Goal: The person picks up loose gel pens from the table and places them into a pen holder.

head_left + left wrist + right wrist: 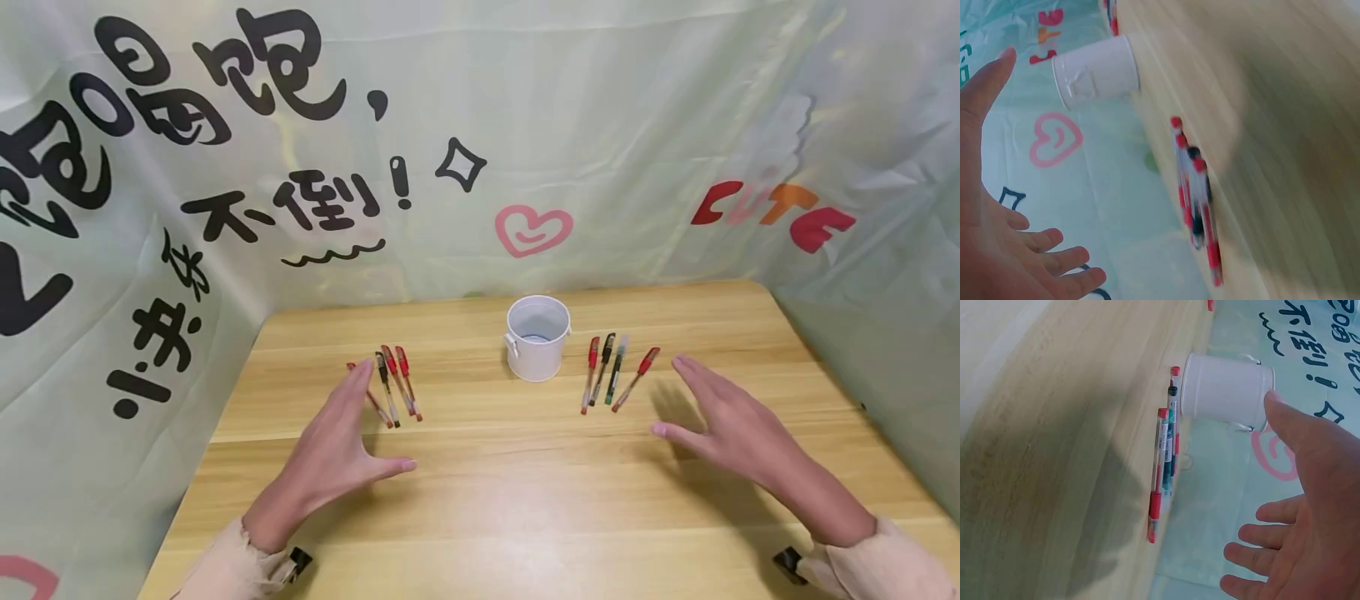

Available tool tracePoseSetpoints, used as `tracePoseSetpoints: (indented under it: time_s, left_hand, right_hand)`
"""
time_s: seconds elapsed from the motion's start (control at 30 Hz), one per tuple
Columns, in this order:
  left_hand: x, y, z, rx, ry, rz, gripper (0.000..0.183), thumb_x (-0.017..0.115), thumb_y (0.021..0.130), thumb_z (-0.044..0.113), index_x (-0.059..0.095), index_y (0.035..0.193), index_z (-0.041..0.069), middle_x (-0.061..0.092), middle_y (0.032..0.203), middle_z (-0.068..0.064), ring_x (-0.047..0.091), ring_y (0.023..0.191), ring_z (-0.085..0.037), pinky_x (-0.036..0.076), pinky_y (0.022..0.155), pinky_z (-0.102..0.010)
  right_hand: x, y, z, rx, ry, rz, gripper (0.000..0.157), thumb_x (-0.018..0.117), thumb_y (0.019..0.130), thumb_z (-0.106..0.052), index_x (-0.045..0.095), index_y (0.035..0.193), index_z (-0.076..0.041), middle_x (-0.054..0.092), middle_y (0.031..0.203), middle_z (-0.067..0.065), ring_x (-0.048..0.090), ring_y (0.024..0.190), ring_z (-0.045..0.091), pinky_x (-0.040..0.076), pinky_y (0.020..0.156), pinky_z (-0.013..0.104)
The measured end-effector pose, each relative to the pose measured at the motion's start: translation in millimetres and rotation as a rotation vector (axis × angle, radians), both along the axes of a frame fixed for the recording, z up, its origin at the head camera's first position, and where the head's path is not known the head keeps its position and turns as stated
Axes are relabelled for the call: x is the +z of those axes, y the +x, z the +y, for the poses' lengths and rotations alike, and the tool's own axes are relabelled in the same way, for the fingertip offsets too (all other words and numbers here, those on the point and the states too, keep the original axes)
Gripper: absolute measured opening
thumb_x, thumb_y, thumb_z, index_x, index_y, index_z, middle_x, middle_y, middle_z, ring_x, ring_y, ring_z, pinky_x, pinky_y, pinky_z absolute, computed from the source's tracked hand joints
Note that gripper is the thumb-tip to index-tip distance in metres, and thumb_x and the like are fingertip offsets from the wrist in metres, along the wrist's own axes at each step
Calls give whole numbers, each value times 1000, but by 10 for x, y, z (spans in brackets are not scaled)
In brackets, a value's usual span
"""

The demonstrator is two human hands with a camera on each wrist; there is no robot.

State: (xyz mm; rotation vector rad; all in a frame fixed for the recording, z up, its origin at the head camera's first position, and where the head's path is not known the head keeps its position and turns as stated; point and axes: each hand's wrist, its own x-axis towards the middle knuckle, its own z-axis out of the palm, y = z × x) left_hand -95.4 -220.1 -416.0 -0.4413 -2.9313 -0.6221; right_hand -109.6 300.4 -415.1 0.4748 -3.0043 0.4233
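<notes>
My left hand (337, 450) hovers above the table with thumb and fingers spread, holding nothing. Just beyond its fingers lie several capped pens (401, 379), red ones and a black one, and the hand partly covers the leftmost. On the other side my right hand (738, 429) is also spread and holds nothing. Close to its fingertips is a second set of pens (636, 381): two red, one black and one green with a pale cap. Between the two sets a small white bucket (536, 358) stands upright with side handles. Both wrist views show the open palms away from the pens.
The wooden table (517, 500) ends at a pale cloth backdrop (615, 125) printed with black characters, a pink heart (534, 231) and colourful letters. The cloth also rises along both sides. Shadows of the hands fall on the wood.
</notes>
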Motion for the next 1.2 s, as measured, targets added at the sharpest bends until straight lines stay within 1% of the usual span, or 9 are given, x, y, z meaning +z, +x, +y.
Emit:
tracePoseSetpoints:
  time_s: [0.1, 0.3, 0.43, 0.63, 0.73, 0.83, 1.03, 1.1, 1.2]
  left_hand:
    - [-2, -45, 115, -16, 44, -15, 146, 78, 62, 86, 1, 168, 22, 14, 175, -10, 26, 158, -39, 35, 119, -65]
    - [-8, -128, 359, -26, 121, -88, 144, 76, 61, 89, -2, 167, 29, 12, 176, -6, 23, 161, -33, 38, 117, -66]
    - [1, -189, 535, -36, 165, -125, 142, 75, 62, 89, -1, 167, 32, 12, 176, -4, 23, 161, -32, 35, 118, -68]
    - [25, -294, 765, -41, 238, -144, 141, 82, 60, 82, 2, 166, 36, 15, 176, -1, 25, 160, -30, 33, 120, -67]
    - [26, -338, 856, -48, 258, -143, 141, 83, 60, 82, 3, 167, 35, 16, 175, 0, 26, 160, -28, 33, 121, -66]
    - [21, -377, 928, -58, 288, -134, 141, 84, 60, 81, 5, 167, 33, 16, 175, 2, 25, 160, -27, 32, 122, -64]
    - [-17, -431, 1053, -64, 336, -104, 139, 92, 61, 66, 12, 167, 27, 21, 174, -1, 26, 160, -27, 32, 123, -62]
    - [-25, -453, 1090, -61, 345, -103, 138, 94, 62, 62, 13, 167, 25, 22, 174, -2, 27, 159, -27, 32, 123, -61]
    - [-21, -496, 1134, -61, 361, -100, 137, 94, 62, 62, 14, 167, 23, 24, 173, -4, 30, 158, -29, 35, 122, -60]
  right_hand:
    - [-30, -49, 1, -20, -48, -32, 103, 75, 89, -58, 32, 159, 3, 40, 158, 33, 45, 138, 57, 41, 104, 74]
    - [-104, -156, 58, -90, -164, -117, 95, 72, 95, -49, 31, 155, 12, 39, 153, 42, 40, 136, 63, 37, 105, 76]
    - [-137, -230, 116, -133, -190, -168, 91, 67, 99, -49, 32, 153, 15, 40, 150, 44, 48, 129, 63, 44, 99, 74]
    - [-193, -371, 163, -173, -255, -211, 81, 61, 103, -46, 39, 149, 16, 49, 145, 42, 61, 120, 57, 55, 91, 65]
    - [-218, -434, 175, -187, -263, -222, 78, 60, 104, -45, 41, 147, 17, 53, 141, 41, 64, 117, 55, 57, 89, 61]
    - [-216, -491, 185, -198, -264, -237, 77, 58, 105, -45, 42, 146, 18, 54, 139, 41, 63, 118, 55, 57, 90, 61]
    - [-222, -573, 223, -214, -266, -287, 79, 54, 106, -49, 43, 145, 19, 60, 133, 40, 62, 117, 55, 54, 91, 61]
    - [-233, -595, 239, -218, -272, -307, 80, 53, 106, -50, 43, 144, 19, 60, 132, 40, 63, 115, 54, 55, 90, 60]
    - [-233, -642, 261, -222, -292, -342, 81, 52, 106, -50, 42, 145, 20, 61, 131, 40, 70, 108, 46, 57, 87, 56]
